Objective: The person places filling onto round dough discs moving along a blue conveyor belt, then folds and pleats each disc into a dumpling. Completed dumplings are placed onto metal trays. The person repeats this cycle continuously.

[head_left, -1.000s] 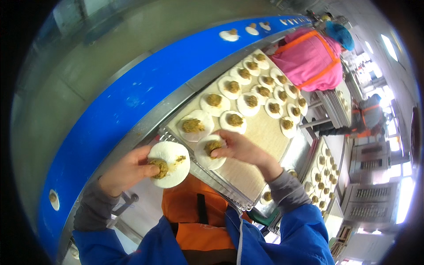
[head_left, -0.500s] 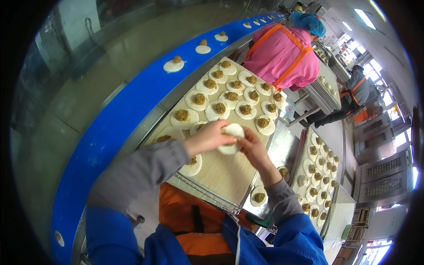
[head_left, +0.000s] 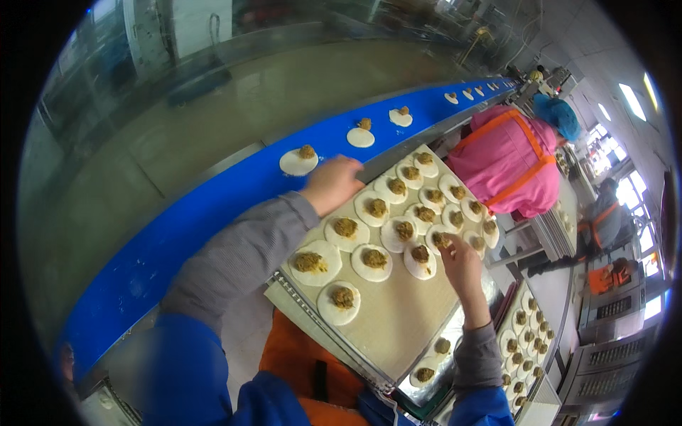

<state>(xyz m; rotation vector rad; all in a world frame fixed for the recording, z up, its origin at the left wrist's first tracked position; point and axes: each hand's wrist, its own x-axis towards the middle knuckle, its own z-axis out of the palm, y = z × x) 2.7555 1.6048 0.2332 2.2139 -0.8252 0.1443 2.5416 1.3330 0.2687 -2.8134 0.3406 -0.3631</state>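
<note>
Dough rounds with filling lie in rows on a pale tray at the centre of the frame; more rounds ride the blue conveyor belt that runs from lower left to upper right.

Handling, judged from appearance: each round is thin, soft and light, and the loose mound of brown filling at its middle would spill if the disc were tilted or folded. It is best taken at the bare rim with fingertips slid under the edge — not pinched across the filled centre. Raw dough is likely to cling slightly to the tray.

Left hand: just above centre, at the belt's near edge, between the round on the belt and the tray's upper rows. The fingers are curled downward with the knuckles up; whether they grip anything cannot be told, since the palm side is hidden.

Right hand: right of centre, over the tray's right-hand rows. The fingertips are drawn together on a filled round, touching its filling or rim — contact is visible, a full lift is not.

Second tray, lower right, carries smaller filled rounds. A person in pink with an orange apron stands at the upper right, beside the belt.
</note>
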